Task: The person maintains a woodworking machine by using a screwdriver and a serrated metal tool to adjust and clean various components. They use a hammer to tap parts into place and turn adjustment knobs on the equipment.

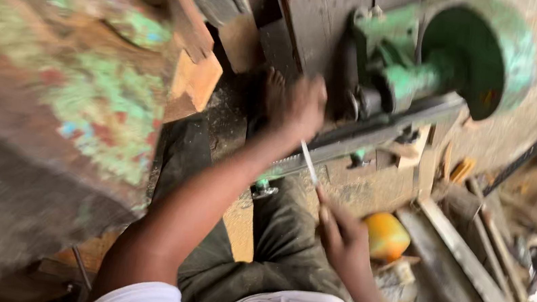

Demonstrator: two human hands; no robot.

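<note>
Nearest, right hand (342, 238) pinches a thin pale strip (308, 163) whose far end reaches the dark rail (380, 132) under the green machine (444, 56). Left hand (298, 107), blurred, rests on that machine; its grip I cannot tell. Work looks midway, nothing visibly finished.

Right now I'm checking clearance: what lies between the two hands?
In the head view, only a thin pale strip spans it, pinched by the right hand and running up to the left hand at the green machine.
</note>
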